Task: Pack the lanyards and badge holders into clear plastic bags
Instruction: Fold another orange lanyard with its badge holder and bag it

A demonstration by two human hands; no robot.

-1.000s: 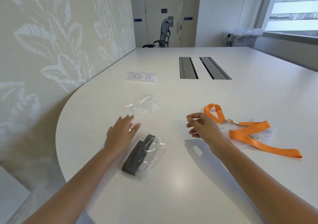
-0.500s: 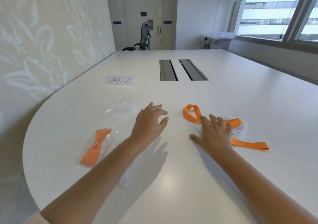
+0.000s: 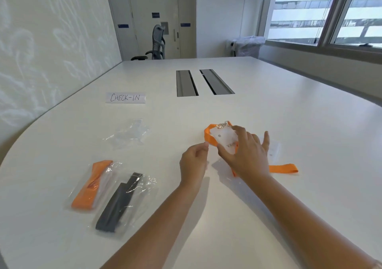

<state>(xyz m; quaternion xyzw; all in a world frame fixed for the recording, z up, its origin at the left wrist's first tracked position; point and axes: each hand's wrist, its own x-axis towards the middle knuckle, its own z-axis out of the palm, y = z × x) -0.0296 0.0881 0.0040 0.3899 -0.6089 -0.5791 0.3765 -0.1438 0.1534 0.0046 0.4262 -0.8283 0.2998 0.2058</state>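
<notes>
Lying nearest, at the left of the table point(image 3: 268, 107), are two packed bags: the grey lanyard bag point(image 3: 122, 203) and, just beside it to the left, the orange lanyard bag point(image 3: 93, 184), both with their long axes running near to far and leaning slightly right. Farther on, the left hand point(image 3: 193, 163) has its fingers curled, its fingertips meeting the near-left edge of the orange lanyard point(image 3: 209, 136); it appears to pinch the strap there, though the contact is small. Just beside it, the right hand point(image 3: 246, 153) spreads over the badge holder point(image 3: 226, 139), fingers bent down on the clear card, thumb out to the right. The holder's long axis points away and slightly left, its metal clip point(image 3: 222, 125) at the far end. The strap's loop wraps the holder's far-left side, and a tail point(image 3: 283, 168) trails right, behind the right wrist. Both hands sit on the bundle; the left is nearer the empty bag point(image 3: 129, 133), which lies well apart to the far left, so gathering the tail looks like the next need.
</notes>
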